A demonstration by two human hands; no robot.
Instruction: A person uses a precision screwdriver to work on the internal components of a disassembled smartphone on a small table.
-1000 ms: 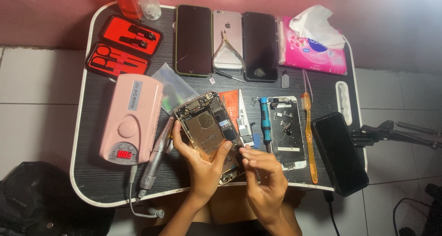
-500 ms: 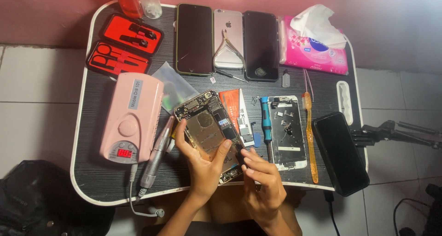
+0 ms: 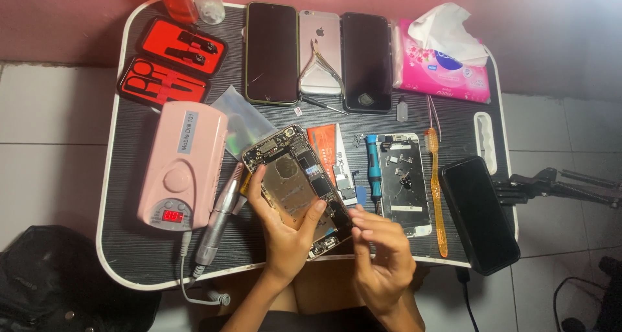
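Steadiness mattered most for the step in hand, by my judgement: small parts were being worked inside an opened phone chassis [image 3: 299, 188], so the shell needed firm support while the other hand worked only with its fingertips, lightly, so nothing was bent or flicked loose.

At the left of the frame a pink drill control box [image 3: 183, 165] lay on the dark worktop [image 3: 129, 241], with its handpiece [image 3: 219, 214] just beside it, angled toward the lower edge. Next to that, left of centre, the left hand [image 3: 285, 231] cradled the chassis from below: thumb up along its left edge, fingers curled over the lower right side, gripping the shell and tilting it off the worktop. The forearm rose from the bottom edge of the frame.

At lower centre, the right hand [image 3: 382, 254] sat at the lower right corner of the chassis. Its fingers were bunched and bent toward the shell's bottom end; whether they pinched a small part or tool I could not tell, as the hand was slightly blurred.

Further right lay a blue screwdriver [image 3: 374, 171], a detached screen panel [image 3: 403, 183] dotted with small parts, an orange toothbrush [image 3: 435, 189] and a black phone [image 3: 479, 214] near the right edge. Keeping the loose pieces on that panel, clear of the wrists, seemed wise.
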